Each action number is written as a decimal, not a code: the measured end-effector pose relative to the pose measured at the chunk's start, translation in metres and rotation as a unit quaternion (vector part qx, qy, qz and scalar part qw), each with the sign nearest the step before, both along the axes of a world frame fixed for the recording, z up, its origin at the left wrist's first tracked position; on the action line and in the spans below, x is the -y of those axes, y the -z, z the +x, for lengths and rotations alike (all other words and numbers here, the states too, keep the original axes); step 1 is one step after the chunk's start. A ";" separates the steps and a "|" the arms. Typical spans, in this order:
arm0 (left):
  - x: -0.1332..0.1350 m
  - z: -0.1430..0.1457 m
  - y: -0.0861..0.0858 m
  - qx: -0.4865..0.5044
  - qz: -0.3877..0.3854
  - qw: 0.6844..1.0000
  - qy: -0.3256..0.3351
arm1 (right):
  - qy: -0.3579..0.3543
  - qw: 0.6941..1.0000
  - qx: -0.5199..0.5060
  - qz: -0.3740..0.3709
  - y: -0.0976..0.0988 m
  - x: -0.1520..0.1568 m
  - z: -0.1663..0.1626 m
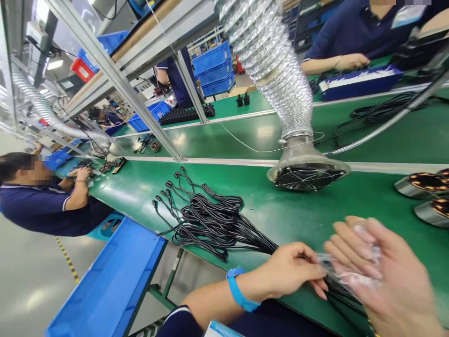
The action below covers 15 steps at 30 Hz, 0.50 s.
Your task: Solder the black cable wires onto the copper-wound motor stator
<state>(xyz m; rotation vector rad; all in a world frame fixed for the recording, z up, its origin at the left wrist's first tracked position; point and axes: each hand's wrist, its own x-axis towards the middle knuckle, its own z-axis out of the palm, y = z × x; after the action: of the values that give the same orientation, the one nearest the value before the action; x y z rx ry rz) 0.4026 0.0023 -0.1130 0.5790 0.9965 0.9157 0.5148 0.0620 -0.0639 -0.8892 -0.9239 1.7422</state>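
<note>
- Hands meet low at the right of the head view: the left hand (pixel 293 271) has its fingers pinched on a piece of clear plastic wrap (pixel 345 274), which is blurred.
- The right hand (pixel 382 276) holds the same wrap from the other side, fingers spread and loosely curled around it; its outline is smeared.
- A blue wristband (pixel 239 291) sits on the left wrist.
- The wrap lies over the near end of a bundle of black cables (pixel 210 222), which fans out leftward across the green surface (pixel 308 210), plugs at the far tips.
- A fan hood (pixel 307 172) on a silver flexible duct (pixel 277 70) hangs just above the surface behind the cables.
- Metal coil parts (pixel 423 184) rest at the right edge.
- A seated co-worker (pixel 42 201) works at the far left; a blue tray (pixel 112 281) sits below the surface.
</note>
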 end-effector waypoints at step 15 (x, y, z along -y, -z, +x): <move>-0.063 -0.073 -0.064 -0.254 0.291 0.907 -0.169 | -0.039 0.847 0.314 0.428 0.058 0.027 0.040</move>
<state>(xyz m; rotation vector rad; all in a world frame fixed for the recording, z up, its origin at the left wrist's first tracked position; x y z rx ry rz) 0.3292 0.0650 -0.0490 1.2197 1.3182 1.4339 0.5547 0.0354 -0.1222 -0.7937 -1.9796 0.8698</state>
